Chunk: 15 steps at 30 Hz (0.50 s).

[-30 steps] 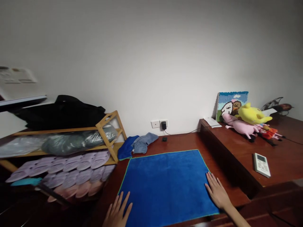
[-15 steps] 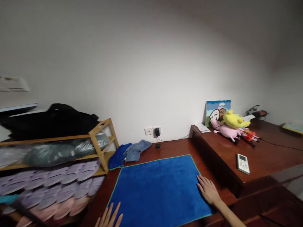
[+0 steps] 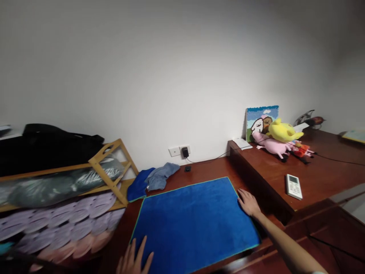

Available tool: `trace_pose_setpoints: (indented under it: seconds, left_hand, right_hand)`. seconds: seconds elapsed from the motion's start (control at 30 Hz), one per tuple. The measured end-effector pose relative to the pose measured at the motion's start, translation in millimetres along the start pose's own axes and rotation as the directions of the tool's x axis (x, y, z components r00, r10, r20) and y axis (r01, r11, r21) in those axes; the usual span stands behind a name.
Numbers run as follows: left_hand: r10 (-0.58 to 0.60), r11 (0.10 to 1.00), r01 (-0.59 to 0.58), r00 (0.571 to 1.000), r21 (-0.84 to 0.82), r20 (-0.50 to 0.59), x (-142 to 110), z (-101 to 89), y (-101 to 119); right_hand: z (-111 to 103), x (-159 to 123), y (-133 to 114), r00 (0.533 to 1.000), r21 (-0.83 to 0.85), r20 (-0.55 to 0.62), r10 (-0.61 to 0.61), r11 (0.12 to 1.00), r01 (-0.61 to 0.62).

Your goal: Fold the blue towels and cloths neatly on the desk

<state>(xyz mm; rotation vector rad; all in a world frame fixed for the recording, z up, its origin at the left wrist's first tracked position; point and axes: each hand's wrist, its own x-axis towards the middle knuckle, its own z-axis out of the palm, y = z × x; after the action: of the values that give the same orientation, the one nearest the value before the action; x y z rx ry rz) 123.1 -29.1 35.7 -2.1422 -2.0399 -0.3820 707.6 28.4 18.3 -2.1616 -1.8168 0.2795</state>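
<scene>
A blue towel [image 3: 194,224] with a light green edge lies spread flat on the dark red-brown wooden desk [image 3: 199,173]. On its lower left corner area my left hand [image 3: 134,257] rests with fingers spread; the wrist is cut off by the bottom of the view. My right hand [image 3: 249,202] lies along the towel's right edge, palm down and fingers stretched out. Neither hand grips anything. Behind the towel's far left corner are a crumpled blue cloth [image 3: 139,185] and a grey-blue cloth [image 3: 162,176].
A wooden rack [image 3: 119,186] with slippers [image 3: 80,215] and a black bag [image 3: 51,146] stands at left. The raised surface at right bears a white remote control [image 3: 293,187], plush toys [image 3: 282,131] and a picture [image 3: 262,118]. A black plug [image 3: 185,152] sits in the wall socket.
My right hand has moved slightly farther up along the towel's right edge. The left hand stays at the lower left. The whole view has shifted and tilted a little.
</scene>
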Motion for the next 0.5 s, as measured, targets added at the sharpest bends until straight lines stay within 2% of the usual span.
trace_pose_setpoints:
  seconds: [0.07, 0.13, 0.17, 0.2, 0.27, 0.3, 0.33, 0.4, 0.43, 0.5]
  left_hand:
    - [-0.006, 0.989, -0.004, 0.998, -0.145, -0.065, -1.6, -2.9, 50.3]
    - [0.15, 0.939, -0.158, 0.987, -0.306, -0.051, -9.5, 2.2, 117.5]
    - [0.263, 0.895, -0.254, 0.964, -0.367, -0.026, -16.4, 7.9, 155.5]
    - [0.371, 0.845, -0.337, 0.929, -0.416, 0.001, -24.6, 15.7, 195.1]
    - [0.563, 0.734, -0.47, 0.825, -0.49, 0.052, -41.9, 36.3, 273.8]
    - [0.639, 0.683, -0.522, 0.766, -0.511, 0.072, -49.4, 48.0, 310.5]
    - [0.669, 0.665, -0.539, 0.738, -0.517, 0.091, -55.6, 59.6, 344.2]
    - [0.673, 0.678, -0.529, 0.726, -0.51, 0.143, -63.9, 80.0, 399.0]
    - [0.686, 0.676, -0.543, 0.71, -0.498, 0.157, -66.4, 87.7, 419.4]
    - [0.677, 0.694, -0.54, 0.716, -0.476, 0.174, -69.5, 97.4, 446.8]
  right_hand:
    - [-7.9, 16.9, 1.8, 1.0, 0.018, 0.007, 0.008, 1.0, -0.009]
    - [-15.6, 42.1, -0.4, 1.0, 0.032, 0.009, 0.003, 0.999, -0.003]
    - [-17.7, 55.8, -3.0, 1.0, 0.036, 0.004, 0.0, 0.999, 0.0]
    - [-18.1, 69.0, -6.4, 1.0, 0.039, -0.003, -0.001, 0.999, 0.002]
    - [-13.4, 90.3, -15.2, 1.0, 0.042, -0.007, -0.005, 0.999, 0.005]
    - [-8.7, 97.4, -19.7, 1.0, 0.041, -0.001, -0.007, 0.999, 0.007]
    - [-3.1, 102.1, -23.8, 1.0, 0.039, 0.011, -0.012, 0.999, 0.011]
    - [8.6, 105.6, -28.9, 0.999, 0.031, 0.039, -0.025, 0.999, 0.024]
    - [13.6, 105.5, -29.6, 0.998, 0.027, 0.051, -0.035, 0.999, 0.034]
    - [20.3, 104.7, -27.8, 0.996, 0.023, 0.069, -0.059, 0.998, 0.057]
